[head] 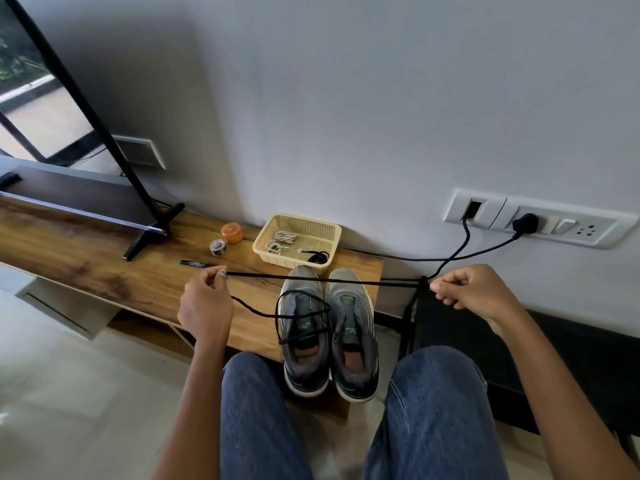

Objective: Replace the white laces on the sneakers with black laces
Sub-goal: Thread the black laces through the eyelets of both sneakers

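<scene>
1. Head view: I see both sneakers (329, 330) standing side by side on the table (104, 265), toes toward the wall, at about 6 o'clock from the basket (298, 247).
2. My left hand (206, 303) pinches a black lace (311, 278) between curled fingers; my right hand (474, 292) pinches the same lace at 3 o'clock from the shoes, where it looks doubled or knotted. The lace runs taut between them, above the toes.
3. From the left hand the slack end drops and loops loosely over the left sneaker (304, 334). I cannot tell whether it passes through any eyelet.
4. Neither shoe shows white lacing, so I judge the removal done. The white laces (280, 240) lie coiled in the basket.
5. A second black lace (317, 256) sits in the basket's 5 o'clock corner, seemingly untouched.
6. Left to do, as I read it: thread this lace through the left sneaker, then lace the right sneaker (353, 337) with the other one. I put the task near halfway, with lacing barely begun.
7. At 9 o'clock from the basket stand an orange lid (232, 233), a tape roll (218, 247) and a marker (197, 263).
</scene>
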